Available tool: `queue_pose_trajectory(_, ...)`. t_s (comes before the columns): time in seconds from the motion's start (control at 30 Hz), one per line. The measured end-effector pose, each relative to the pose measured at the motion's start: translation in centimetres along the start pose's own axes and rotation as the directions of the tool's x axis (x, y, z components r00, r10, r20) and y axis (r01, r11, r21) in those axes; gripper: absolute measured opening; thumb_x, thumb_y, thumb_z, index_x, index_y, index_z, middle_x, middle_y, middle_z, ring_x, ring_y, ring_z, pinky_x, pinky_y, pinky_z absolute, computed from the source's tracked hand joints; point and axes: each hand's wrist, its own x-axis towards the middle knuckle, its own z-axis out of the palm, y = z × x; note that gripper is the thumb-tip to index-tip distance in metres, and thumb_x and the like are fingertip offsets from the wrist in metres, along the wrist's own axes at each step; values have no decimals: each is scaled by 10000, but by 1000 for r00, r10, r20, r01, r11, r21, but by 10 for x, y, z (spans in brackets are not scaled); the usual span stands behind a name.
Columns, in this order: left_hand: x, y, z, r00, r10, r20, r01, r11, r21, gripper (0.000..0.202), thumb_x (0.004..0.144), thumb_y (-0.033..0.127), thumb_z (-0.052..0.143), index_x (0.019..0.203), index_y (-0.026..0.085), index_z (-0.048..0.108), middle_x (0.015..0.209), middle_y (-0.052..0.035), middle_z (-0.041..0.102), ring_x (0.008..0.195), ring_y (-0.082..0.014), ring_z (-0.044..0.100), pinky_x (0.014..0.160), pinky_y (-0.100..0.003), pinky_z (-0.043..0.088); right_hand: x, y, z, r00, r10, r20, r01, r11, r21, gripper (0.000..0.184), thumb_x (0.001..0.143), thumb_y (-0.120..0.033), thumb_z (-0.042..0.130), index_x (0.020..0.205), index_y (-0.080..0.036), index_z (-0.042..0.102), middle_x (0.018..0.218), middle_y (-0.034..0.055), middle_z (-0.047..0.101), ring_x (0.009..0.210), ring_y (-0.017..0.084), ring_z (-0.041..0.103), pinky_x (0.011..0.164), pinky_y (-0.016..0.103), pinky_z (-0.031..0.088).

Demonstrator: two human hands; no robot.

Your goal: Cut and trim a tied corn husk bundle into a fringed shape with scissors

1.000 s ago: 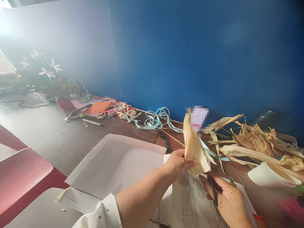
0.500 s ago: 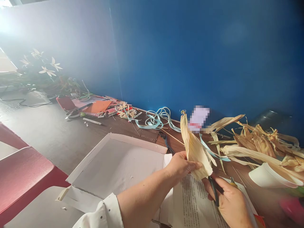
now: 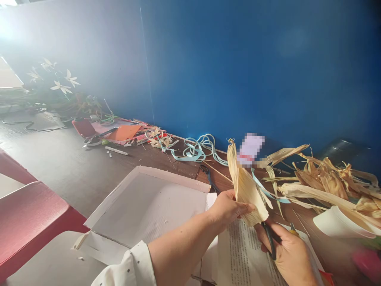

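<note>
My left hand point(image 3: 230, 208) pinches a pale dried corn husk point(image 3: 247, 188) between thumb and fingers, its twisted tip pointing up. Close by on the right, my right hand point(image 3: 288, 248) is closed around the dark handle of a pair of scissors point(image 3: 270, 240). The blades are hidden behind the lower edge of the husk, so I cannot tell whether they touch it. Beneath both hands lies a printed sheet of paper point(image 3: 238, 254).
Several dried husks point(image 3: 333, 178) are heaped at the right, beside a white paper cup point(image 3: 339, 222) on its side. A shallow white box point(image 3: 149, 206) lies left of my forearm. Behind are light blue ribbon point(image 3: 193, 153), another pair of scissors point(image 3: 205, 171) and a blue wall point(image 3: 238, 71).
The whole view has shifted slightly. Both hands keep their hold on the husk and scissors, with no clear movement between them.
</note>
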Motion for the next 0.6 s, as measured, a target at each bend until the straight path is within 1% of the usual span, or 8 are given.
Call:
queue_pose_trajectory(0.1,0,-1,0,1000,-4,0,4,1000,10,395,520,306,809,845,130,667,786,-39,632,636,-119,551,581,-221,405,0,0,-1,999,29,25,-29,999,19,442,794,-613,692,978,-211,710,564,-10,533,513,158,489,464,200,409)
queue_pose_trajectory(0.2,0,-2,0,1000,16,5,-16,1000,13,381,535,296,793,851,124,668,786,-46,632,628,-120,545,577,-225,402,-1,-2,-1,998,45,34,-47,998,49,435,782,-599,710,981,-212,708,575,-10,534,516,153,485,468,195,411)
queue_pose_trajectory(0.33,2,-2,0,999,24,-28,-23,999,31,371,534,286,767,850,116,672,785,-57,631,632,-133,543,588,-242,408,-1,-3,-1,999,16,30,-17,998,58,391,791,-568,709,938,-206,715,557,-6,527,506,154,486,454,193,404)
queue_pose_trajectory(0.43,4,0,-3,996,24,-82,-19,998,66,373,525,284,751,850,118,673,770,-52,622,621,-132,530,584,-247,402,2,1,-3,998,-12,68,10,999,38,388,834,-575,655,907,-199,715,554,0,537,512,157,507,470,191,423)
queue_pose_trajectory(0.5,6,2,-5,992,32,-122,-23,997,74,379,523,291,740,855,120,674,768,-49,621,617,-131,526,585,-249,402,4,7,-5,995,-19,99,16,999,30,413,852,-584,629,971,-196,708,565,-2,553,521,158,526,479,186,437)
queue_pose_trajectory(0.6,8,6,-7,985,37,-170,-23,996,84,383,520,305,734,850,122,671,763,-49,619,609,-136,526,575,-252,400,6,13,-6,994,-13,111,8,999,49,462,857,-576,638,1108,-190,673,587,-14,565,542,155,544,500,178,453)
